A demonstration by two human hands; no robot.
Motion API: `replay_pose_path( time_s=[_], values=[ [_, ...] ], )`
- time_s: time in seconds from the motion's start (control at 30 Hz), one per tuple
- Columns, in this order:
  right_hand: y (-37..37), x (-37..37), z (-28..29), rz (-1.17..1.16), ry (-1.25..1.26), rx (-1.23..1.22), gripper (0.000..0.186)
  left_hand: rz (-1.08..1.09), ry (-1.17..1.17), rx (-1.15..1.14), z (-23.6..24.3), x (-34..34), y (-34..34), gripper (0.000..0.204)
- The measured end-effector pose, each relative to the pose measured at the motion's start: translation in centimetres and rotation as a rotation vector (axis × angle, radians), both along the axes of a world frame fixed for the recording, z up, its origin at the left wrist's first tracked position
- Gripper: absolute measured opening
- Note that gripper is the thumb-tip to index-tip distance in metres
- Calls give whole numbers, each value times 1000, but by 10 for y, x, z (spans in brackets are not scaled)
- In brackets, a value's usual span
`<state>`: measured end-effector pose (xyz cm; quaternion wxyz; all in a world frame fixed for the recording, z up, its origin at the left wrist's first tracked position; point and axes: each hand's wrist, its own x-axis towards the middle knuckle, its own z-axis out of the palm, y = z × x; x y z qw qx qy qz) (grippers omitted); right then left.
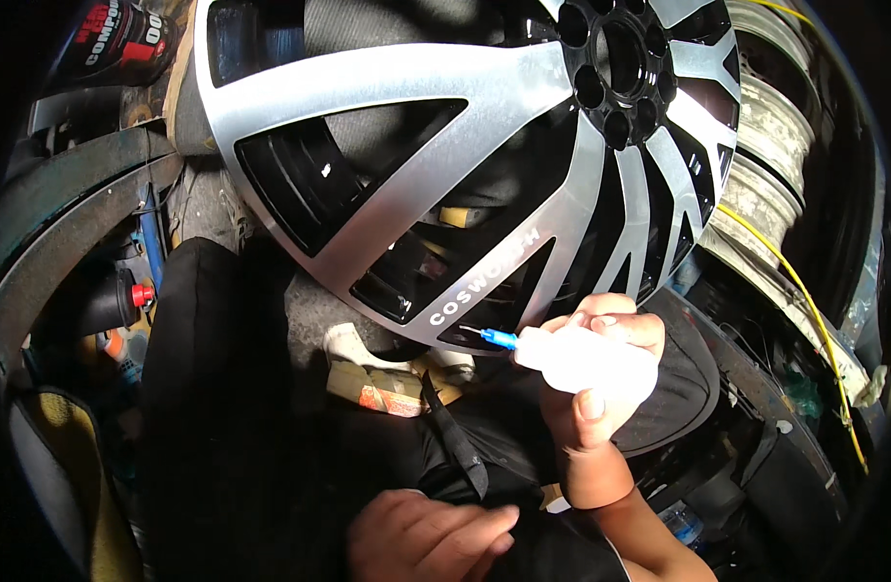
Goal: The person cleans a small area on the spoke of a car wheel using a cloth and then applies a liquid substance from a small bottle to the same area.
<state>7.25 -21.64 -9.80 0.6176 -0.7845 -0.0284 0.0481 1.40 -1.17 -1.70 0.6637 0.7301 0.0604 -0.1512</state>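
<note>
The right hand held a white squeeze bottle, its fingers wrapped around the body with the thumb on the near side. The bottle was tilted at the near edge of a silver-and-black wheel, its blue needle tip pointing left; whether the needle touched the wheel could not be told. The left hand lay nearer and to the left, over dark trousers, fingers close together and slightly bent; whether they held anything could not be told. A yellowish block sat left of the squeeze bottle. Far right, a yellow cable ran past pale stacked rims.
</note>
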Motion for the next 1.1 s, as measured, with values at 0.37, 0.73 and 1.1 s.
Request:
replay_pose_path(
  time_s=[0.37, 0.73, 1.1],
  values=[
    [10, 3, -1, -108, -25, 56, 59, 757, 241, -334, -44, -13, -50, 24],
    [8, 0, -9, 4, -200, -65, 55, 869, -87, -317, -107, -2, -77, 73],
    [12, 4, -5, 82, -158, -92, 55, 835, -68, -495, -102, 10, -71, 70]
  ],
)
